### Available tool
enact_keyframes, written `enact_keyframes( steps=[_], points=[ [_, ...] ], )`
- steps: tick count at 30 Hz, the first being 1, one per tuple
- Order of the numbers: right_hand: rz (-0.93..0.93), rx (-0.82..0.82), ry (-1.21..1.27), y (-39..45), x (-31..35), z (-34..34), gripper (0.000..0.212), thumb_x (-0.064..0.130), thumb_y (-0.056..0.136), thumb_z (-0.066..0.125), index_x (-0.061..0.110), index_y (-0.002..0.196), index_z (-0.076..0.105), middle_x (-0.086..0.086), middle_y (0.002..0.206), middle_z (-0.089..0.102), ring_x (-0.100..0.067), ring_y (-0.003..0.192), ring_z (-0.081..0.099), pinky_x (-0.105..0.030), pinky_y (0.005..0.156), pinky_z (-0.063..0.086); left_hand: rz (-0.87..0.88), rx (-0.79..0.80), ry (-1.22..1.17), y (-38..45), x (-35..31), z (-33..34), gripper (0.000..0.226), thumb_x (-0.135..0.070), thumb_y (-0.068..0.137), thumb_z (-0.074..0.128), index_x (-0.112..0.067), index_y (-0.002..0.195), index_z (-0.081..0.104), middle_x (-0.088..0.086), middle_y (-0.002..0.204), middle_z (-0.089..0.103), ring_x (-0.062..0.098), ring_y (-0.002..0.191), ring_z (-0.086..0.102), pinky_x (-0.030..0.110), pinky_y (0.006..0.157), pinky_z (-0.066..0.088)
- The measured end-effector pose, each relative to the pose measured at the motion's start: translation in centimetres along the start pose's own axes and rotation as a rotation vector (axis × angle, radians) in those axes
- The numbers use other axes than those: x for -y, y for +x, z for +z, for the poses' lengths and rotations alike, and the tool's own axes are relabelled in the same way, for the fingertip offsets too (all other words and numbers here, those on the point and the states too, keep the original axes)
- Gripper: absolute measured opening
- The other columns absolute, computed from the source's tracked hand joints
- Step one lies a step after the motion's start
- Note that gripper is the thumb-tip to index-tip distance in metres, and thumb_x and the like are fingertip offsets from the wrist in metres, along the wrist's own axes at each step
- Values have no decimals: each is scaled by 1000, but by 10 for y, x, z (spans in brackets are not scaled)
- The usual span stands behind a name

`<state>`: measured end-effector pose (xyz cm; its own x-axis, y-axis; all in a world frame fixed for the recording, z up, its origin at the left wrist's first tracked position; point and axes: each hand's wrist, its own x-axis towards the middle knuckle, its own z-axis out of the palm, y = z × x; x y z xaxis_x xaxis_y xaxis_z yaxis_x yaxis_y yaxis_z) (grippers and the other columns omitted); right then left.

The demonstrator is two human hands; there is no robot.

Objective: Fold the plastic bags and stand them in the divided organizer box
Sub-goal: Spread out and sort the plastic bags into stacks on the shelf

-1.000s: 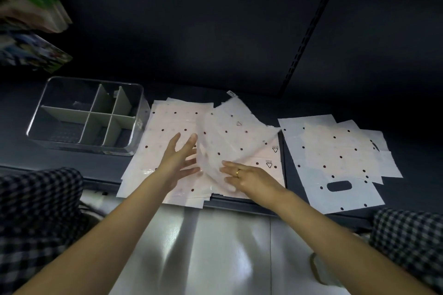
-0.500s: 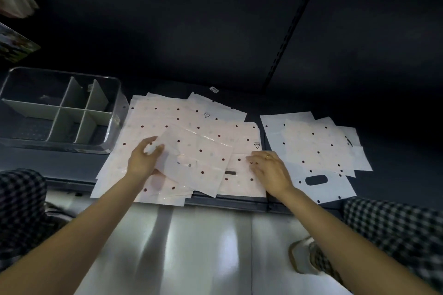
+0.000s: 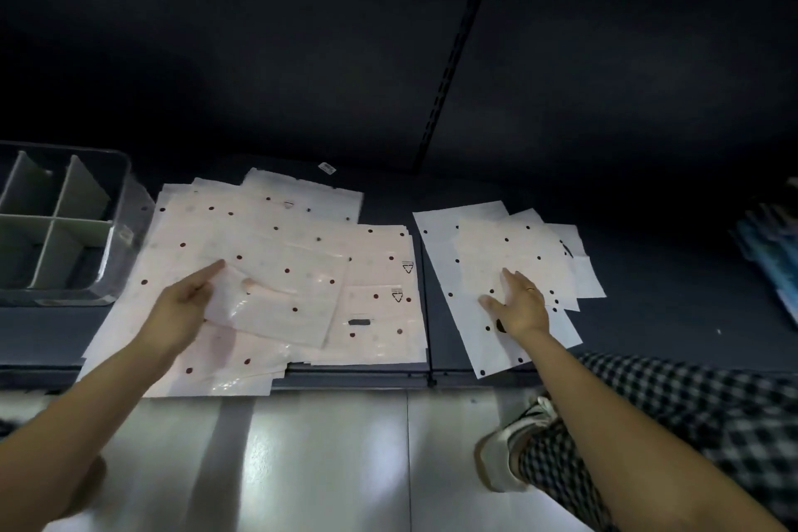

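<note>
- Glossy pale floor fills the near foreground, with checked trousers [image 3: 673, 436] and a light sneaker [image 3: 505, 458] at the right; the person seems to crouch low in front of a dark shelf [image 3: 691, 315].
- The left hand [image 3: 181, 311] grips one pink dotted plastic bag [image 3: 280, 294]: the thumb lies on top near a corner, and fingers show through the thin film from beneath. The bag is raised a little off the pile, probably so that it comes away as a single sheet ready for folding.
- The right hand [image 3: 518, 307] is released, fingers straight and spread, lying on or just over the white dotted bags [image 3: 488, 263]. I judge it is either steadying that pile or reaching for a sheet; contact cannot be confirmed.
- The pink pile [image 3: 242, 238] is fanned loosely over the left part of the shelf, its near edge overhanging the shelf lip, so sheets could slide off toward the floor.
- The white pile sits just beside it, apart by a narrow dark gap along a shelf seam.
- The divided organizer box [image 3: 64, 229] stands at far left, touching the edge of the pink pile. Its compartments look empty, so no bag is folded or stood up yet; the task is at its start.
- A small white label [image 3: 327, 168] lies behind the pink pile.
- Bluish packaging [image 3: 777, 255] sits at the far right edge, well apart.
- Nothing blocks the way from held bag to box.
</note>
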<state>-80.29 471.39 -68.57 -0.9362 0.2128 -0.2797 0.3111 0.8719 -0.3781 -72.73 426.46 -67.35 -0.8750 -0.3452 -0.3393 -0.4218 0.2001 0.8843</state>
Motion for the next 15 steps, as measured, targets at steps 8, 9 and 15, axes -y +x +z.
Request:
enact_keyframes(
  steps=[8,9,15],
  points=[
    [16,-134,-155,4,3,5,31,28,94,53,24,124,61,-2,137,48,-26,122,43,-35,93,44,-84,-157,382,-4,46,-52,35,-5,97,44,-13,126,60,18,130,56,42,108,55,30,92,47],
    [13,-156,-149,4,3,3,26,24,94,54,22,117,65,-4,130,53,-27,116,49,-35,88,47,-67,-163,471,-6,48,-54,34,-4,95,46,-12,123,62,19,128,58,42,108,56,27,88,44],
    [44,-182,-82,4,4,2,15,10,91,55,11,102,66,-11,111,60,-29,102,56,-33,73,50,296,-330,811,-18,45,-51,31,7,81,60,-7,108,68,22,121,52,47,104,50,58,83,47]
  ],
)
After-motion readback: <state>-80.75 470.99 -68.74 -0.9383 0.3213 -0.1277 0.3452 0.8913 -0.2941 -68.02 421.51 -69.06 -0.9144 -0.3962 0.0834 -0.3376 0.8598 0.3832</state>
